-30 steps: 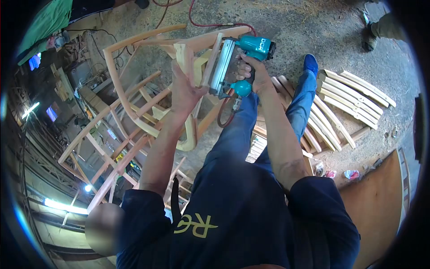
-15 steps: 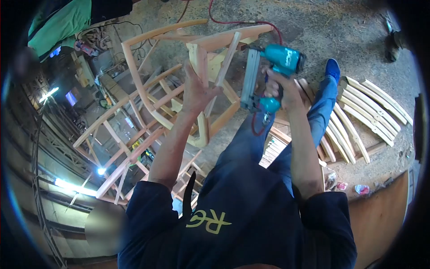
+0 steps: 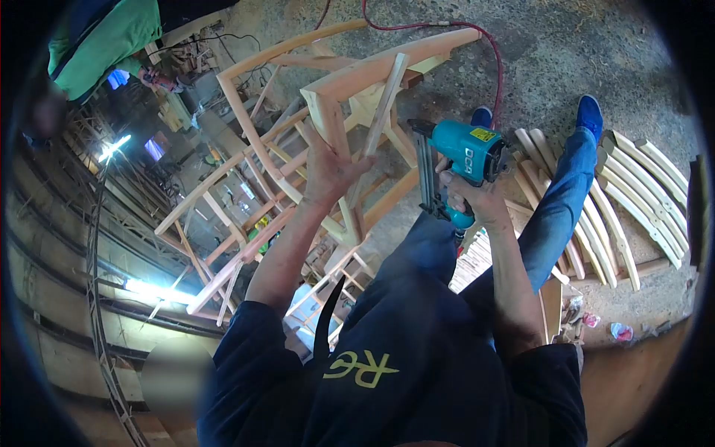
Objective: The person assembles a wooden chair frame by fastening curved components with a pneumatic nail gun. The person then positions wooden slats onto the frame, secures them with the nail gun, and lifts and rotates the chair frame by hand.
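My right hand (image 3: 475, 197) grips the handle of a teal nail gun (image 3: 465, 145) marked DCA. A red air hose (image 3: 497, 67) runs near the gun, whose nose points left toward the chair. My left hand (image 3: 331, 170) is wrapped around a post of a bare wooden chair frame (image 3: 328, 112), with the thumb across a thin wooden strip (image 3: 381, 119). That strip slants along the frame. Some of the left fingers are hidden behind the wood. A gap separates the gun's nose from the chair frame.
Curved wooden slats (image 3: 644, 190) lie in rows on the concrete floor to the right. More wooden frames (image 3: 223, 261) stand at left. A person in a green top (image 3: 104, 56) is at the upper left, near a bench. A brown board (image 3: 633, 380) lies at lower right.
The view has shifted slightly, and a second blue shoe now shows. The nail gun has tilted and sits a little lower in view. My left hand keeps its hold on the chair frame.
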The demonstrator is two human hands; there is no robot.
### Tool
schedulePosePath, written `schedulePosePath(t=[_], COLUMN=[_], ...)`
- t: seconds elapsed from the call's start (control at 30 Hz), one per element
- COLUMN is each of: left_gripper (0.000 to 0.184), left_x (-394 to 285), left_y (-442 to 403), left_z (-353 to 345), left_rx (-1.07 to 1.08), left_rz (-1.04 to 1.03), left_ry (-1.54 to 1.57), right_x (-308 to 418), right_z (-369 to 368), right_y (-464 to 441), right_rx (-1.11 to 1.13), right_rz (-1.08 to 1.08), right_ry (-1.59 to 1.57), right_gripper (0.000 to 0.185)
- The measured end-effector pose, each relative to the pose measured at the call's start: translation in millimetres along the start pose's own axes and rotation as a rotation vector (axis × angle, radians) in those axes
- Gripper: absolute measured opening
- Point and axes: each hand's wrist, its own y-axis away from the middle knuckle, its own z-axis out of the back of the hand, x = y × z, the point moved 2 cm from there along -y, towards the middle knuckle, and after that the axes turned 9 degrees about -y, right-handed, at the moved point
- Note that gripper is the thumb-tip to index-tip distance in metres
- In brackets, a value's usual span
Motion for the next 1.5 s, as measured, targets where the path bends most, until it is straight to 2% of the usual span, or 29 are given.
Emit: schedulePosePath(t=[0.03, 0.13, 0.27, 0.3, 0.37, 0.43, 0.47, 0.53, 0.6, 0.67, 0.77, 0.9, 1.1, 1.33, 1.5], left_gripper=[0.120, 0.103, 0.101, 0.102, 0.102, 0.101, 0.097, 0.094, 0.093, 0.092, 0.090, 0.089, 0.087, 0.088, 0.089], left_x=[-1.1, -5.2, 7.9, 16.2, 26.0, 17.4, 8.2, 13.0, 24.4, 13.9, 0.6, 6.7, 4.9, 1.8, 6.8], left_y=[0.2, -0.6, -0.9, -2.9, 6.5, -0.4, -0.7, -3.9, 11.4, 0.4, 3.0, 3.9, 5.8, 5.7, 3.4], left_z=[0.4, 2.2, -1.8, -5.2, -10.6, -5.1, -2.9, -4.1, -6.5, -2.0, 5.9, 1.7, 1.9, 2.9, -0.3], left_rx=[0.021, 0.029, 0.047, 0.047, 0.078, 0.093, 0.019, -0.127, -0.138, -0.050, 0.036, -0.035, -0.062, -0.068, -0.085], left_rz=[0.027, 0.135, 0.165, 0.157, 0.189, 0.219, 0.155, -0.117, -0.160, -0.064, 0.102, 0.012, -0.018, -0.035, -0.056], left_ry=[0.003, 0.025, -0.029, -0.075, -0.070, 0.026, 0.043, -0.133, -0.150, 0.002, -0.018, -0.044, -0.064, -0.071, -0.067], right_x=[-2.4, -9.7, -15.8, -19.5, -37.5, -48.9, -54.3, -70.5, -89.7, -96.6, -104.9, -110.1, -117.2, -120.3, -116.1], right_z=[-0.7, -2.4, -3.5, -4.0, -4.0, -3.5, -5.4, -5.8, -4.5, -5.6, -10.4, -16.9, 0.6, -1.6, -0.5], right_y=[-0.7, 2.3, 17.3, 18.8, 30.6, 37.8, 38.9, 41.8, 47.6, 45.3, 46.6, 45.9, 45.3, 37.7, 36.0], right_rx=[0.003, 0.008, 0.044, 0.046, 0.045, 0.082, 0.095, 0.133, 0.149, 0.174, 0.191, 0.153, 0.153, 0.180, 0.173], right_rz=[-0.017, -0.039, -0.148, -0.121, -0.098, -0.171, -0.157, -0.155, -0.160, -0.133, -0.093, -0.030, -0.127, -0.085, -0.139], right_ry=[-0.015, 0.043, 0.182, 0.212, 0.273, 0.212, 0.244, 0.273, 0.304, 0.311, 0.296, 0.323, 0.274, 0.256, 0.280], right_gripper=[0.023, 0.023, 0.025, 0.026, 0.028, 0.032, 0.033, 0.037, 0.039, 0.039, 0.036, 0.022, 0.045, 0.038, 0.035])
